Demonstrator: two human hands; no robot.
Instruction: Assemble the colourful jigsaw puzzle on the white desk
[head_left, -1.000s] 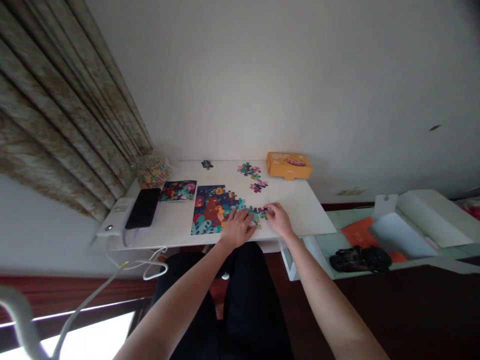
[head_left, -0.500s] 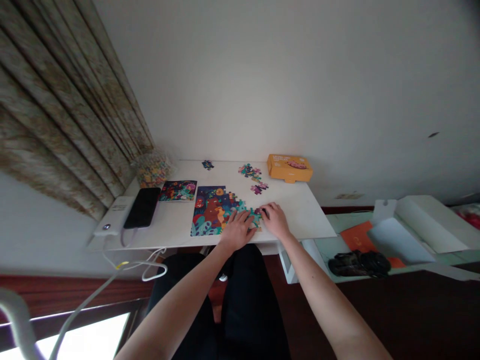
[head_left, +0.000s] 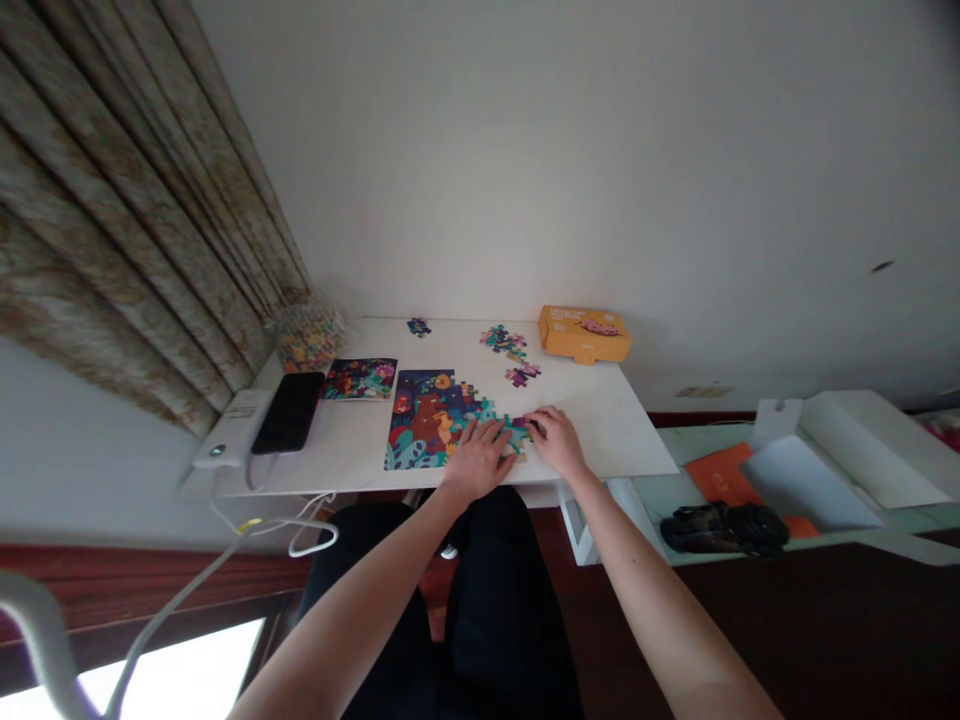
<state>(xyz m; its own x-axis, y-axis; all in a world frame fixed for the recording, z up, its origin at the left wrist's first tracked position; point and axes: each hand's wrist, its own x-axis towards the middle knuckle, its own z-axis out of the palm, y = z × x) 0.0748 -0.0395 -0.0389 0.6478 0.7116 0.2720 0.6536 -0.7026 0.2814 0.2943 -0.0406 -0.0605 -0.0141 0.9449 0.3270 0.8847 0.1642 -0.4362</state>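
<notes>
A phone (head_left: 289, 413) and a picture card (head_left: 360, 379) lie well to the left of the left hand's fingers, where they were a second ago. A few dark blue pieces (head_left: 419, 327) sit beyond and to the left of those fingers, also unmoved.

The partly joined puzzle (head_left: 420, 420) lies on the white surface (head_left: 611, 430), spreading left from under the left hand (head_left: 476, 460). That hand's fingers are slightly apart and laid flat, just as before, seemingly to steady the joined part.

Beyond both sets of fingers, between them, a cluster of loose pieces (head_left: 501, 340) and some pink-purple pieces (head_left: 522, 375) look untouched.

The change is at the right hand (head_left: 556, 443). A second ago pale gaps showed between the puzzle and the bits by its fingertips; now a purple patch (head_left: 519, 422), just left of those fingers, appears to sit against the puzzle's stepped right edge. That suggests the edge has been closed up there, though the fit is too small to confirm. The right fingers are bent close together at this edge; whether they pinch a piece I cannot tell.

A yellow box (head_left: 585, 334) stands beyond the right fingers, unmoved.
</notes>
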